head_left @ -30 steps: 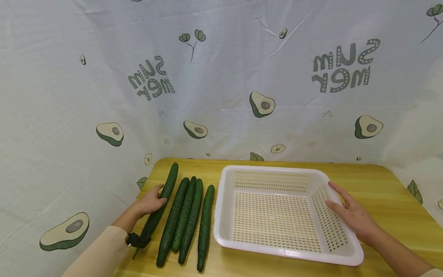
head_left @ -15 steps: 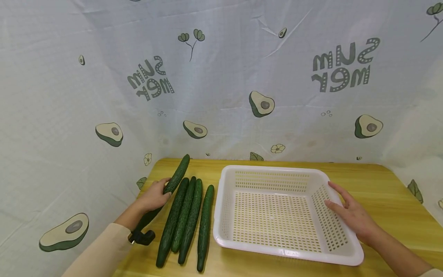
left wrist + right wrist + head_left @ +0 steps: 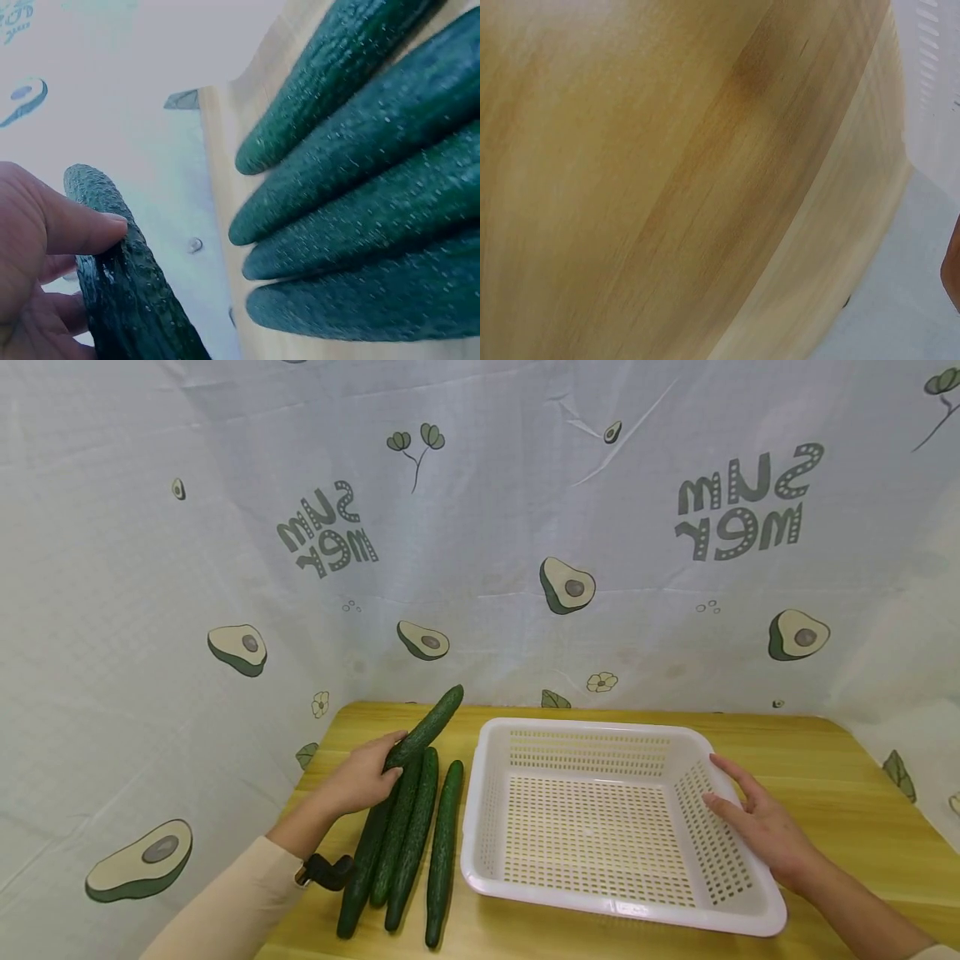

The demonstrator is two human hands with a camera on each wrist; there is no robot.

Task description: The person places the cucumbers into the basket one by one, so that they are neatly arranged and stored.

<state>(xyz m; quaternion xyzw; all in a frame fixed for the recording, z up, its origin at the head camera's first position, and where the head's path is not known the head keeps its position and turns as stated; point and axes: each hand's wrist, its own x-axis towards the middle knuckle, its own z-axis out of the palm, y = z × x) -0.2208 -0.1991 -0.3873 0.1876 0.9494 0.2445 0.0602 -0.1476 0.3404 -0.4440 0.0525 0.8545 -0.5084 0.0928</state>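
Observation:
A cucumber (image 3: 431, 727) is gripped by my left hand (image 3: 363, 777), raised and tilted with its far end up to the right. In the left wrist view, thumb and fingers wrap around this cucumber (image 3: 139, 292). Below it several more cucumbers (image 3: 442, 860) lie lengthwise on the table; the rightmost lies slightly apart from the others. A white plastic basket (image 3: 585, 725) with perforated walls and floor stands to their right, with nothing inside. My right hand (image 3: 772, 839) holds its right rim, thumb over the inner side. Only a bit of that hand shows in the right wrist view.
The wood-grain table (image 3: 780, 752) extends right of the basket and in front of it. A pale curtain (image 3: 480, 527) printed with avocados hangs close behind the table and along both sides. A black wrist strap (image 3: 326, 871) sits on my left wrist.
The left hand has lifted the leftmost cucumber off the table and carried it right, over the row, tilting its far end rightward. The right hand and basket have hardly moved.

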